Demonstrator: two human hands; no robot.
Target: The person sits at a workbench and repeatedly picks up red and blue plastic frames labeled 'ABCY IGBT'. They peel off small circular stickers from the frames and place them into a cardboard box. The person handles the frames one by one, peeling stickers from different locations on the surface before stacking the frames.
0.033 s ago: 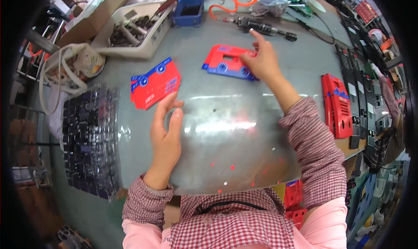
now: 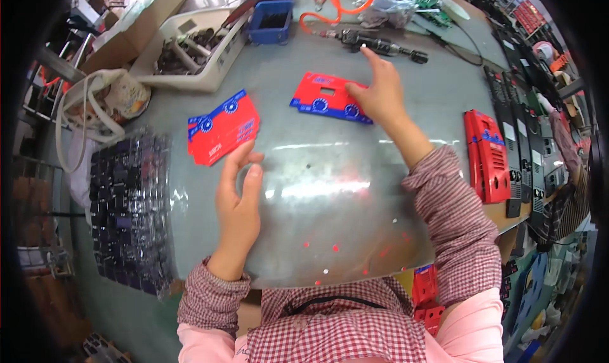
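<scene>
Two groups of red-and-blue printed flat pieces lie on the grey metal tabletop (image 2: 317, 217). The left pieces (image 2: 225, 131) are slightly fanned and tilted. My left hand (image 2: 240, 195) is beside their lower corner, fingers apart and holding nothing visible; its index fingertip is close to or touching the edge. The right piece (image 2: 327, 97) has a small rectangular cutout and blue round marks along its near edge. At its right end is my right hand (image 2: 384, 93), with the thumb at the edge and the index finger stretched away. The other fingers are partly hidden.
A black pneumatic driver (image 2: 380, 44) with a coiled orange hose lies at the back. Back left are a blue bin (image 2: 271, 22) and a white tub (image 2: 216, 71) of metal parts. Plastic-wrapped dark parts (image 2: 130, 211) line the left; red casings (image 2: 487, 157) stand right.
The right red-and-blue pieces looked fanned before and now appear lined up as one. My right hand's thumb has shifted slightly left. The whole view has tilted a little.
</scene>
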